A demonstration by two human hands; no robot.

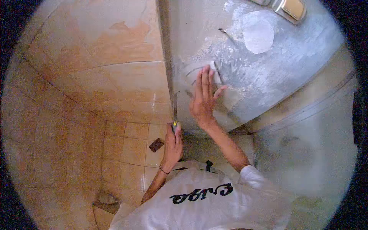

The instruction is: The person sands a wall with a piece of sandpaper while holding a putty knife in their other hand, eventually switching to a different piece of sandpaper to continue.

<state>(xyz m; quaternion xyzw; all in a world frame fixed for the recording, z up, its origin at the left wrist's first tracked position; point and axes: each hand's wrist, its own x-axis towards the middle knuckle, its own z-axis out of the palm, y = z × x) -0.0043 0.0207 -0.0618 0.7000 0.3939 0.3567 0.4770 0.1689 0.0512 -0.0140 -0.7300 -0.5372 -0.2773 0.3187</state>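
Note:
My right hand [202, 103] lies over the grey, dust-streaked surface [230, 61], its fingers stretched over a white flat pad [216, 74] and pressing it there. The thumb sticks out to the right of the pad. Curved dark streaks mark the surface just left of the fingertips. Lower down, my left hand [173, 143] is closed round a tool with a yellow-and-dark handle [175, 124]. A long thin metal blade [175, 107] rises from that handle along the left edge of the grey surface.
Orange-beige tiled walls [126, 84] stand close on the left. A brown rectangular block [156, 145] lies on the tiles beside my left hand. A white round patch [258, 32], a thin dark stick [226, 33] and a clear container with a tan top [293, 9] are on the grey surface.

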